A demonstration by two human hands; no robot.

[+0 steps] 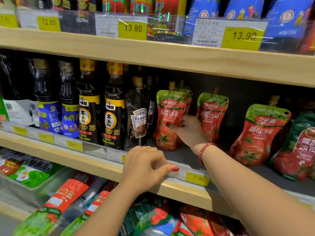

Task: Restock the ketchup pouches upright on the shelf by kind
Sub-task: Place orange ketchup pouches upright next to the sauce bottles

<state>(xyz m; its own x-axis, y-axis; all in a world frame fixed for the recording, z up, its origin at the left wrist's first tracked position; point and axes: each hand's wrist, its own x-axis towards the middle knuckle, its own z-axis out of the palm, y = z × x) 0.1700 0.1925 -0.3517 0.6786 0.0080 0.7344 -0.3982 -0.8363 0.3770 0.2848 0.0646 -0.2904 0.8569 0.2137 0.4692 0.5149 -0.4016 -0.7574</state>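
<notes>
**Q:** Where do the ketchup pouches stand, and which one is being handled?

**A:** Three red ketchup pouches stand upright on the middle shelf (95, 160), well apart from one another; the leftmost pouch (167, 116) stands just beside a black Heinz pouch (138, 120), the second pouch (212, 116) is to its right, and the third pouch (259, 133) is nearer the shelf's front; a green pouch (296, 147) touches the third on the far right; another red pouch stands partly hidden behind the leftmost one.

**Q:** What are the hands doing?

**A:** The right hand (185, 128) reaches in between the leftmost and second pouches; its fingers curl round the waist of the leftmost pouch and hold it; a bead bracelet (204, 152) circles the wrist. The left hand (144, 166) rests at the shelf's front; its fingers curl over the top of the clear price rail (180, 173) and its thumb lies along the rail's face, near a yellow price tag (197, 178).

**Q:** What else appears?

**A:** Dark sesame-oil bottles (89, 103) stand left of the Heinz pouch; further pouches (59, 201) lie flat on the shelf below.
</notes>
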